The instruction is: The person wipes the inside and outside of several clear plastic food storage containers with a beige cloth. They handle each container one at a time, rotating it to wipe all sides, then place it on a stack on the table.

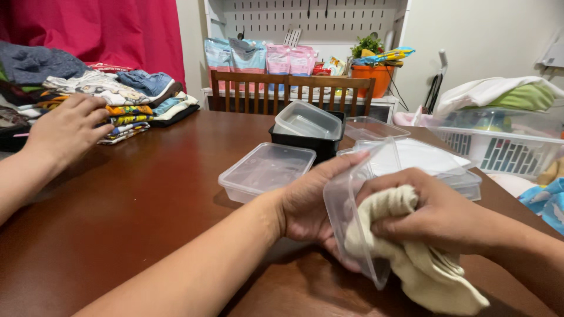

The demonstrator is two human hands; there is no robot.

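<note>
My left hand (306, 206) grips a clear plastic container (345, 202), tipped on its side just above the brown table (129, 205). My right hand (436, 216) is closed on a cream cloth (432, 273) and presses it into the container's open side. The cloth's loose end hangs down toward the table at the lower right.
Another clear container (267, 170) sits upside down behind my hands. A black tray (305, 141) holds one more, with lids (423, 155) to its right. Another person's hand (64, 132) rests by folded clothes (123, 100) at far left. A wooden chair (291, 88) and a white basket (499, 147) stand beyond.
</note>
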